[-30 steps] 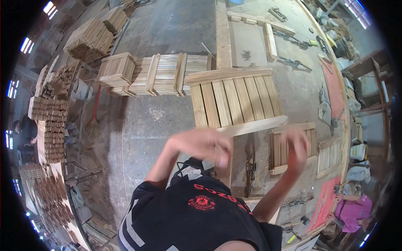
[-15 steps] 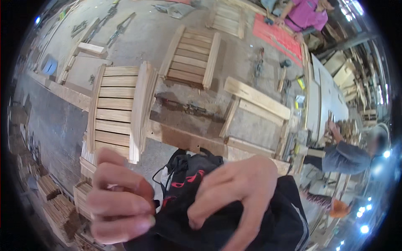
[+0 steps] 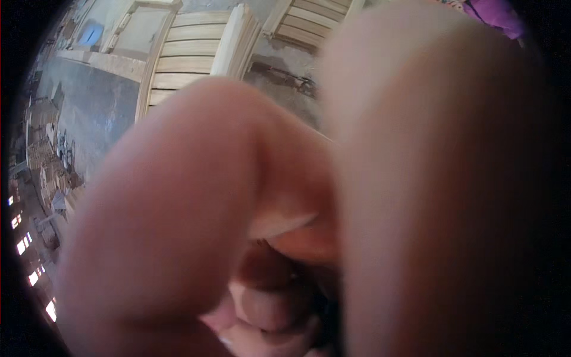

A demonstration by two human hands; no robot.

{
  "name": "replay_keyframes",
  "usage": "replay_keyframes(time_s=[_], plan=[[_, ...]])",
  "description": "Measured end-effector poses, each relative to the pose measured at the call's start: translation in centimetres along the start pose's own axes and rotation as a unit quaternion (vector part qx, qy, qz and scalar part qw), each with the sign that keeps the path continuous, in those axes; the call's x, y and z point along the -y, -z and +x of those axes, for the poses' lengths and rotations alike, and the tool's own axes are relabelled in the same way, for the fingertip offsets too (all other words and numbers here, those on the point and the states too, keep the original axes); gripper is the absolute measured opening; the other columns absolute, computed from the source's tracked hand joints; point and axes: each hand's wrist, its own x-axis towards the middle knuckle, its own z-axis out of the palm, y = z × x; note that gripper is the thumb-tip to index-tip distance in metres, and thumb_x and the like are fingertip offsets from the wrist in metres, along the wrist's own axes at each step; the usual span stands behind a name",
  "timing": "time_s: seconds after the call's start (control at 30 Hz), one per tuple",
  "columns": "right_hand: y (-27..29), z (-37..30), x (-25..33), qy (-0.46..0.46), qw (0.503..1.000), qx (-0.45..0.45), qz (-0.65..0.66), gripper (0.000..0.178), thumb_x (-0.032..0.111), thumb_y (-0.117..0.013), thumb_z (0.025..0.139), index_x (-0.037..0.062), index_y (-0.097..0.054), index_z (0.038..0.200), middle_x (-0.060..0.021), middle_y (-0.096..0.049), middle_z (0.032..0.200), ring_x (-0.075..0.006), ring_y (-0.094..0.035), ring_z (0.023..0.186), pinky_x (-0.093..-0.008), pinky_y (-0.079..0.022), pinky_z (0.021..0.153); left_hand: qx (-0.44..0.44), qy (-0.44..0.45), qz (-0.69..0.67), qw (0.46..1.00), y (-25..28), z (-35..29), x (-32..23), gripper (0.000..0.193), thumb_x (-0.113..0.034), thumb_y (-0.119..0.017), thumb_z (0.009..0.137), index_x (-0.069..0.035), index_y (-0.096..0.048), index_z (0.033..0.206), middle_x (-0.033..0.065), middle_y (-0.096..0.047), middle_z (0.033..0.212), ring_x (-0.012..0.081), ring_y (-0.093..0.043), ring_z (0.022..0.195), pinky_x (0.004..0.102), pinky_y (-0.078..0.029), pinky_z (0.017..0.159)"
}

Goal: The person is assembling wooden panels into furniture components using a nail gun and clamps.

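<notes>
My left hand [image 3: 172, 202] fills the left and middle of the view, very close and blurred. One finger arches over and its tip bends down toward the middle, where more curled fingers [image 3: 270, 306] show below; I cannot be sure which hand those belong to. Whatever the bent fingers grip is hidden. My right hand or forearm [image 3: 416, 178] stands as a large blurred shape just to the right, its fingers out of sight. A dark gap lies between the two at the bottom, too dim to make out.
Beyond my left hand lies a slatted wooden panel [image 3: 186, 47], with a second slatted panel [image 3: 309, 21] farther right. A dark grey surface [image 3: 98, 95] stretches along the left. Stacked wood [image 3: 44, 152] is at the far left. Part of a person's purple clothing [image 3: 493, 16] shows top right.
Both hands have come up from the black bag and cloth to right before the camera, hiding most of the scene. The view has shifted, moving the panels toward the top edge.
</notes>
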Motion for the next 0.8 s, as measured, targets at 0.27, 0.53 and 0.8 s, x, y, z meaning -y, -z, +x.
replay_keyframes(time_s=[0.27,0.53,0.8], plan=[[0.8,-3.3,2.0,-0.070,0.987,-0.012,-0.142,0.026,0.033,-0.057,0.094,0.0074,-0.061,0.101,-0.0033,-0.062,0.099,-0.0156,-0.050,0.067,-0.0343,-0.043,0.068,-0.091,0.066,-0.008,0.994,-4.0,-3.9,-1.2,0.016,-0.007,-0.064,0.066,-0.007,-0.062,0.082,0.0030,-0.054,0.057,0.0160,-0.049,0.049,0.0308,-0.040,0.051],[0.0,-2.6,-0.3,-0.039,0.983,0.006,-0.180,0.039,0.043,-0.059,0.093,0.0045,-0.060,0.102,-0.0049,-0.060,0.101,-0.0158,-0.050,0.068,-0.0331,-0.043,0.064,-0.062,0.066,0.061,0.994,-0.8,-3.3,-1.5,0.016,-0.006,-0.065,0.067,-0.006,-0.062,0.083,0.0029,-0.055,0.058,0.0161,-0.050,0.049,0.0312,-0.040,0.050],[-1.1,2.7,-1.7,0.032,0.959,0.061,-0.275,0.053,0.053,-0.060,0.092,0.0015,-0.059,0.104,-0.0066,-0.058,0.104,-0.0159,-0.050,0.068,-0.0319,-0.042,0.061,-0.056,-0.009,0.089,0.994,2.3,0.9,1.9,0.016,-0.006,-0.066,0.068,-0.006,-0.063,0.084,0.0028,-0.056,0.059,0.0162,-0.051,0.049,0.0316,-0.040,0.050]])
